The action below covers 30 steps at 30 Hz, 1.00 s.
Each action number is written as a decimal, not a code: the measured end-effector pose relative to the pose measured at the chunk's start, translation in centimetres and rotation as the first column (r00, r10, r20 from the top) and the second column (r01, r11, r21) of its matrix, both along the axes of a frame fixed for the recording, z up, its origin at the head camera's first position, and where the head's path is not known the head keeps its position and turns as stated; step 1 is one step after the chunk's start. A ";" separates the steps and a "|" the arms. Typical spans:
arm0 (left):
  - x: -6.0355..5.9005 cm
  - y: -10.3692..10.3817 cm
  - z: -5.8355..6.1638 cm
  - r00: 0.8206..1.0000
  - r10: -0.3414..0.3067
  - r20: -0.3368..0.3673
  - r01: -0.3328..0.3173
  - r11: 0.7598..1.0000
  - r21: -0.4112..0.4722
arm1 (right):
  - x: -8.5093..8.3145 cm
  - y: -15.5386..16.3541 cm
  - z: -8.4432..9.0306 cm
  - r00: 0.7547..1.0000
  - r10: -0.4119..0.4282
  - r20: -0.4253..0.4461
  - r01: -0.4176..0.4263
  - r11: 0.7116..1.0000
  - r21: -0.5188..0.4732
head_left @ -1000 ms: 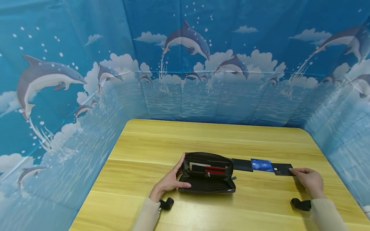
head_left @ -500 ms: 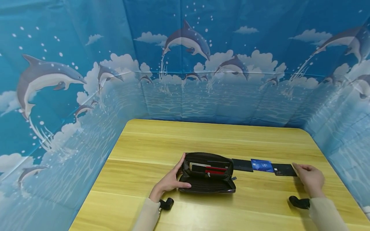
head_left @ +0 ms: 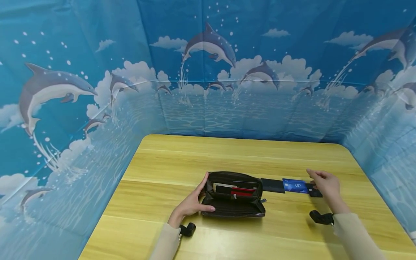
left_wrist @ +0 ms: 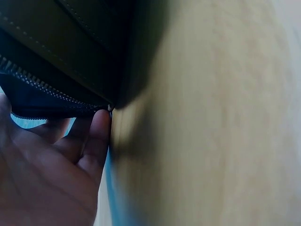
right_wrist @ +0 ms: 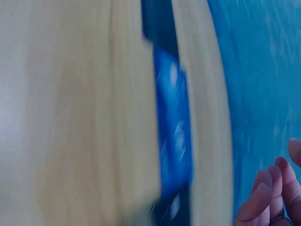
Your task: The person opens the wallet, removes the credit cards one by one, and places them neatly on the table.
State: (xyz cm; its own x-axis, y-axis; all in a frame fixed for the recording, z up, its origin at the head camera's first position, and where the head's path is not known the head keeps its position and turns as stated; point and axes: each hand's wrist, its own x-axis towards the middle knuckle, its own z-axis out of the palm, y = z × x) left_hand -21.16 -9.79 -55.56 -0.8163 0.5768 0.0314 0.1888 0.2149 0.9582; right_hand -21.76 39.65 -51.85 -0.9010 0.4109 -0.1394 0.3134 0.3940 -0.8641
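Observation:
A black zip-around wallet lies spread on the table with white, black and red cards in its slots. My left hand holds its left end, thumb on the front flap and fingers along the far side. In the left wrist view the fingers meet the zipper's corner. To the wallet's right lie a dark card, a blue VIP card and a black card, in a row. Holding nothing, my right hand hovers over the black card, hiding its right part.
The wooden table has rounded far corners. A blue dolphin-print curtain hangs around its back and sides. Black wrist cameras sit on both wrists.
My right hand has let go of the black card, lifted, and moved left over it. The left hand and the wallet have stayed in place.

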 end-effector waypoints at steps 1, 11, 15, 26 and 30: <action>0.0 0.0 0.0 1.000 0.001 0.001 -0.001 1.000 -0.003 | -0.4 -0.2 -0.3 0.999 0.030 -0.016 -0.030 1.000 0.002; 0.1 0.0 0.2 1.000 -0.005 0.016 0.005 1.000 0.014 | 0.0 -9.0 4.4 0.906 0.394 -0.152 -0.368 0.913 0.176; 0.2 0.0 0.2 0.999 -0.009 0.031 0.008 1.000 0.028 | 0.3 -11.8 5.3 0.817 0.534 -0.219 -0.447 0.825 0.345; 0.2 0.0 0.2 1.000 -0.009 0.028 0.008 1.000 0.026 | 0.6 -16.2 5.7 0.675 0.658 -0.333 -0.506 0.742 0.440; 0.2 0.0 0.3 1.000 -0.004 0.030 0.004 1.000 0.016 | 0.5 -16.9 5.3 0.653 0.690 -0.313 -0.513 0.706 0.488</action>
State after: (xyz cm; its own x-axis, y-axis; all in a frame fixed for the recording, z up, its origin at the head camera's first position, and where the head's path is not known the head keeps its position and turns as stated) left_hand -20.94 -9.80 -55.28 -0.8146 0.5798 0.0161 0.1609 0.1992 0.9667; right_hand -21.22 22.79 -46.55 -0.8766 -0.3092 0.3687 -0.4792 0.6312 -0.6099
